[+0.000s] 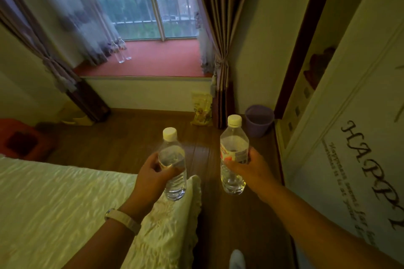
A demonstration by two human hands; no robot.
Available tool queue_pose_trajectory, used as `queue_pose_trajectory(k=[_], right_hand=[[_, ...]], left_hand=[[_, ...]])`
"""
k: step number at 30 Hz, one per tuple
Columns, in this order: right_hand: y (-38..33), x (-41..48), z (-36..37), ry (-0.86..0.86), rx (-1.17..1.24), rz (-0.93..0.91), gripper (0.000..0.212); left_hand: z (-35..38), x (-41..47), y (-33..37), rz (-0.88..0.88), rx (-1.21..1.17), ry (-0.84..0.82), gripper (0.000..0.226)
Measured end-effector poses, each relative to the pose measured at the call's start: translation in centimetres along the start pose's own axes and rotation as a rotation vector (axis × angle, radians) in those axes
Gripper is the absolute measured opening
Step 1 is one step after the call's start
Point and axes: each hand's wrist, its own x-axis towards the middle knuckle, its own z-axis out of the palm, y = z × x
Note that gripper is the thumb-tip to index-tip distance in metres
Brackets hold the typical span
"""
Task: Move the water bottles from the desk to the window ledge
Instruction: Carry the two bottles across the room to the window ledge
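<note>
Hands carry one bottle each. The left hand (153, 172), a pale band on its wrist, has its fingers wrapped round the middle of a clear plastic water bottle with a white screw cap (172, 155). The right hand (253, 169) grips a second clear bottle with a red-and-white label (234, 144) in the same way. Both bottles are upright, held apart in the air over the dark wooden floor (122, 137), with the corner of a bed under a pale quilted cover (54, 203) just to the left.

Ahead, well apart from the hands, lies the red-topped window ledge (157, 61), where two more clear bottles (122, 52) already stand together near the sheer curtain. The desk is not in view.

This looks like the carrying step. Next comes crossing the floor to the ledge and setting both bottles down upright, probably beside the standing pair without knocking them.
</note>
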Motion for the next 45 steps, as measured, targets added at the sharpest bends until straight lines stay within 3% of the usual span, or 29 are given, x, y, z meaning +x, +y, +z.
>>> queue_pose_trajectory(k=[14, 27, 31, 38, 45], right_hand=[[-2.8, 13.6, -2.8, -0.035, 0.009, 0.012, 0.056], [-8.0, 35.0, 1.3, -0.046, -0.056, 0.026, 0.056], [-11.2, 41.0, 3.5, -0.062, -0.074, -0.03, 0.046], [-15.0, 50.2, 8.7, -0.168, -0.074, -0.073, 0.046], [-17.0, 60.5, 14.6, -0.291, -0.104, -0.108, 0.037]], left_hand=[[5.0, 15.0, 2.0, -0.004, -0.07, -0.029, 0.047], [5.5, 38.1, 3.2, -0.073, -0.168, -0.087, 0.045], [4.8, 44.7, 6.0, -0.058, -0.185, -0.116, 0.046], [1.8, 51.9, 9.3, -0.037, -0.189, -0.015, 0.06], [-2.6, 59.3, 10.1, -0.035, -0.182, 0.2, 0.05]])
